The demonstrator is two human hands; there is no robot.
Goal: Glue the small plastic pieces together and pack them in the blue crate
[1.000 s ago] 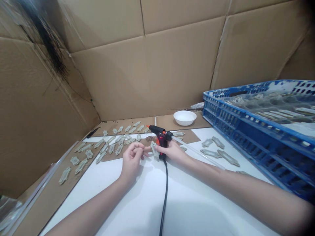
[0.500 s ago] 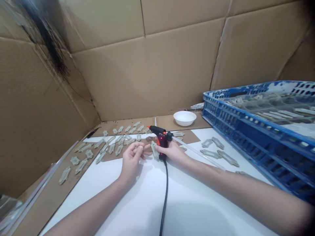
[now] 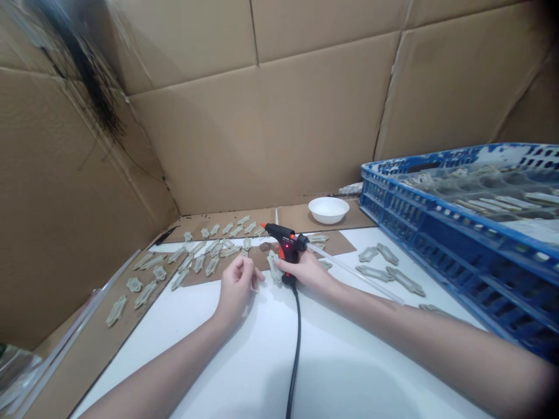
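One glue gun (image 3: 287, 240) in right hand (image 3: 311, 269)

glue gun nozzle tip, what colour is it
Orange. The nozzle tip of the glue gun shows best in the head view, the only one.

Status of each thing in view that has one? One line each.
Glue gun: indicator light lit red, clear glue stick in its rear, cord attached.
Right hand: closed around the glue gun.
Pale piece: tilted, at the right hand.
Left hand: curled in; contents unclear.
White bowl: upright.
Blue crate: open-topped, loaded.
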